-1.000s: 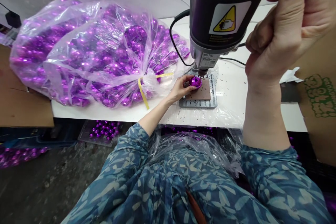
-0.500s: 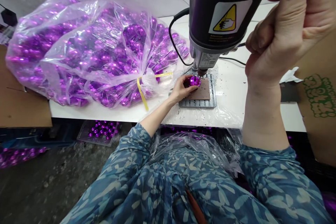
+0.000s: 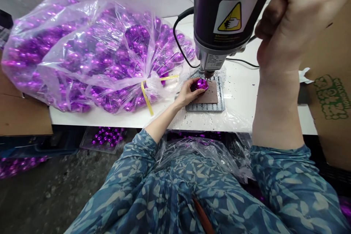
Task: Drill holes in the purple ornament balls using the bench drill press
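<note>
My left hand (image 3: 189, 92) pinches a shiny purple faceted ball (image 3: 202, 84) between thumb and fingers. The ball rests on a brown board (image 3: 210, 97), which lies on the grey slotted base plate (image 3: 204, 108) of a small drill press (image 3: 231, 14). Just above the ball is the drill's chuck (image 3: 210, 74); whether the bit touches the ball I cannot tell. Beside the motor housing, at the upper right, my right hand (image 3: 298, 18) is closed in a fist. Whatever its fingers wrap around is hidden.
A large tied clear bag (image 3: 90, 58) of purple balls fills the left of the white table (image 3: 241, 91). Dark shavings dot the tabletop. Cardboard boxes stand at the left (image 3: 24, 113) and right (image 3: 333, 80). Below, a clear tray (image 3: 102, 148) holds small purple balls.
My right hand has risen slightly and looks closer to the camera. My left hand keeps its pinch on the ball. The whole view has shifted a little.
</note>
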`<move>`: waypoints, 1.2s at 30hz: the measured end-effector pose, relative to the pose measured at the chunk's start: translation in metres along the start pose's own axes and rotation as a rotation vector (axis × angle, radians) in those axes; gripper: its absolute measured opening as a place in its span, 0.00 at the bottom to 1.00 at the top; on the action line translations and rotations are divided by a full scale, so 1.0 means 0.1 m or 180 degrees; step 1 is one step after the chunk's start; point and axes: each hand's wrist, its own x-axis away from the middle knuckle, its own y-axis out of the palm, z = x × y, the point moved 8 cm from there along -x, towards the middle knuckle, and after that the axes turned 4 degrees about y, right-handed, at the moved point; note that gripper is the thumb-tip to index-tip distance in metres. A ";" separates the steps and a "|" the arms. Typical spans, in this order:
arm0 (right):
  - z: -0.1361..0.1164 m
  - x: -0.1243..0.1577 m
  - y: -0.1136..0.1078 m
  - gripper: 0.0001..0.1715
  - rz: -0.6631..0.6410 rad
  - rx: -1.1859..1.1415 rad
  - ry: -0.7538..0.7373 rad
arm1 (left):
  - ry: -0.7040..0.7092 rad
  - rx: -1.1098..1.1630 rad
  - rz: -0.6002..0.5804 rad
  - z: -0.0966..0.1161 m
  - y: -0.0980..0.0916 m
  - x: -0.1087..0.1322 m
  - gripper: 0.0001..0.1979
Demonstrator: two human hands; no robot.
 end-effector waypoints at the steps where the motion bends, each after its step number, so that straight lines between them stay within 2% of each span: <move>1: 0.00 -0.02 0.02 0.31 -0.0031 -0.0009 0.0040 | 0.0002 -0.0006 -0.0002 0.00 0.00 0.00 0.33; 7: 0.01 -0.02 0.02 0.23 0.0033 0.0065 0.0231 | 0.0116 0.0049 -0.0072 0.04 0.01 -0.04 0.29; 13: 0.00 -0.03 0.02 0.28 -0.0060 -0.0087 0.0053 | 0.0101 0.0180 -0.0094 0.00 0.02 -0.05 0.31; 18: -0.03 -0.01 0.03 0.20 0.0108 -0.0058 0.0182 | 0.0149 0.0211 -0.0030 -0.05 0.06 -0.03 0.31; 22: -0.04 0.00 0.03 0.21 0.0163 0.0050 0.0263 | 0.0358 0.0056 -0.0068 -0.01 0.11 0.01 0.33; 26: -0.02 0.00 0.02 0.20 0.0105 -0.0053 0.0214 | 0.0645 0.0069 -0.0299 0.06 0.20 0.09 0.31; 30: -0.02 0.00 0.03 0.29 -0.0022 -0.0121 0.0149 | 0.0574 0.0183 -0.0380 0.07 0.27 0.16 0.32; 36: 0.03 -0.02 -0.03 0.32 0.0093 -0.0006 0.0113 | 0.0290 0.0444 -0.0078 0.04 0.26 0.15 0.28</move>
